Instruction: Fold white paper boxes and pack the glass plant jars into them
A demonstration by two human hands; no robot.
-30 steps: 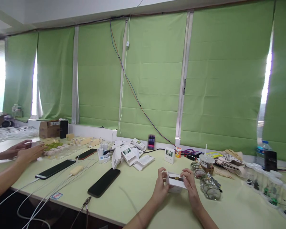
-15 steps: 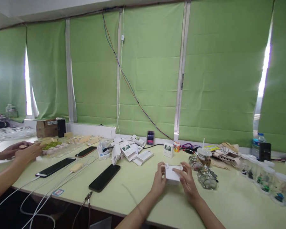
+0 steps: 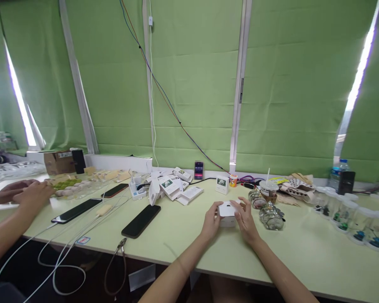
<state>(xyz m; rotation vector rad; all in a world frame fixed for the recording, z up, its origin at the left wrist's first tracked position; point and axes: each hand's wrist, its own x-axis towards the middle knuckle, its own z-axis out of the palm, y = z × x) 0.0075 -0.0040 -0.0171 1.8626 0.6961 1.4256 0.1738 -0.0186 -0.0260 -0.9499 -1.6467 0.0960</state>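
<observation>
Between my two hands is a small white cardboard box, resting on or just over the pale table. My left hand grips its left side, the fingers curled along the edge. On the right side, my right hand holds it, with the fingers bent over the top; a small dark spot shows on the top face. Behind the box stands a similar white box with a picture. Several flattened or opened white cartons lie in a pile farther left.
A black phone lies left of my arms, near charging cables. Right of my hands sit clear rounded containers, a drink cup and several clear jars. At far left, another person's hands are by small green and pale pieces.
The view has tilted down and shifted slightly. My right fingers have moved from over the box's top edge to a closer grip on its side, and the box's front face shows more.
</observation>
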